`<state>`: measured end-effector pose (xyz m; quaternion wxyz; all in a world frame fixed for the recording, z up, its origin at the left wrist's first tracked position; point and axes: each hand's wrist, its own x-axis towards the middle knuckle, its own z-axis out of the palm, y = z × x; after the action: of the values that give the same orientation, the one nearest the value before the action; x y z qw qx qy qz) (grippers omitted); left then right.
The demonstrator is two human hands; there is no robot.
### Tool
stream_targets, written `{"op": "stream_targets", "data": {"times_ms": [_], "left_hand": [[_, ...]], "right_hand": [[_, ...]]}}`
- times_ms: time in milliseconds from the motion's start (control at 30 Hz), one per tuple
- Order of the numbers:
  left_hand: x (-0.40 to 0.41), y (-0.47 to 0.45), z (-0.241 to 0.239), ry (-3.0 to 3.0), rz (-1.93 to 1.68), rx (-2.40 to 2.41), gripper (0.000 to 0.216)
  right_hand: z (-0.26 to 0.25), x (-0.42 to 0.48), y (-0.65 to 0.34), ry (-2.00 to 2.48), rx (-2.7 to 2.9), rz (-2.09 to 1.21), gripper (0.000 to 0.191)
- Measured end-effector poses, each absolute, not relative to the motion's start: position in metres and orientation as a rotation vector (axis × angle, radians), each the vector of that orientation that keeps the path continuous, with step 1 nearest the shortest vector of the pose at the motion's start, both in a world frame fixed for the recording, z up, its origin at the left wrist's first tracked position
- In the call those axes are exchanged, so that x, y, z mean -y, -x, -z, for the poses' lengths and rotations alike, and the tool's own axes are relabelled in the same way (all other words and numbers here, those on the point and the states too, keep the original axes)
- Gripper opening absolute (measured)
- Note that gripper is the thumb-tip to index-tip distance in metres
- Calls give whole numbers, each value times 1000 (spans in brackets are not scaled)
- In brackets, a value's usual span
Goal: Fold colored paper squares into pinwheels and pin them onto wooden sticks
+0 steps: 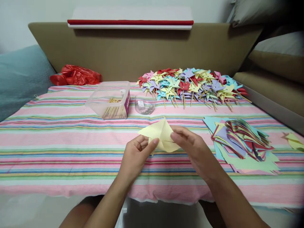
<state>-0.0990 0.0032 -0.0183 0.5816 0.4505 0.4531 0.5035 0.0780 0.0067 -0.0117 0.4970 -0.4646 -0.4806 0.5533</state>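
Observation:
A pale yellow paper piece (163,131) with cut, pointed corners and a curled lower edge is held up above the striped cloth. My left hand (140,148) is closed on its left side, thumb pressed on the front near the middle and fingers behind. At the paper's right side, my right hand (187,142) pinches a flap between thumb and fingers. Beyond the hands stand a clear plastic box (106,101) of thin wooden sticks and a small clear container (144,106) with small metal bits.
A heap of colourful paper pinwheels (187,84) on sticks lies at the back right. Stacked cut paper sheets (242,142) are at the right, with a loose yellow paper (294,141) beyond. A crumpled red plastic bag (76,75) lies back left on the striped cloth (59,142).

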Motion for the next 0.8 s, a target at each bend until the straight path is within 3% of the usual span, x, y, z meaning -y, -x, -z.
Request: {"op": "stream_targets", "data": {"times_ms": [100,300,633,800], "left_hand": [[-4,102,18,-1124,-1116,-1071,31],[-6,104,19,-1207,-1081,-1088,33],[-7,106,21,-1268,-1052,-1064,18],[-8,101,23,-1190,-1160,-992,25]], "right_hand": [[10,-6,-83,1059,1283,-1474,32],[19,-5,-80,1114,1442,-1322,24],[25,-7,-76,1169,1508,-1155,22],[29,-8,-66,1133,1071,-1321,33]]}}
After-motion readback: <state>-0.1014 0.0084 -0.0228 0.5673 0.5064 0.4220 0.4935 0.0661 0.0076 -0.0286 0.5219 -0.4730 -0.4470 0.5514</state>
